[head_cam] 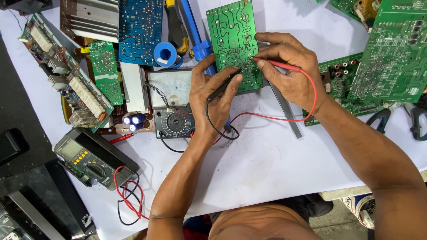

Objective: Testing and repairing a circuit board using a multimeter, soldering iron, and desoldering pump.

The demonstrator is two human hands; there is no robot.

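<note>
Head view, looking down on a white-covered desk (267,164). Green circuit board (234,44), solder side up, lies at upper centre of the desk between the person's two hands. Left hand (213,95): fingers curled closed around a black probe (226,84), its tip lying at the board's lower left edge. Right hand (289,66): fingers pinched shut on a red probe (278,65), its tip set on the board's right side; contact with a solder point is likely, though the tip is too small to be sure. Red lead and black lead loop back under the left wrist to an analogue meter (171,102) just left of the left hand; the needle position cannot be read. State of work, as judged: both probes are already placed on the board and a measurement appears to be in hand; nothing shows how many points remain to be checked. Also present: digital multimeter (86,158) lower left, with its own coiled leads, unused; blue board (140,29) and solder reel (165,54) above the meter; further green boards (391,53) at right; long populated board (66,80) at left.
</note>
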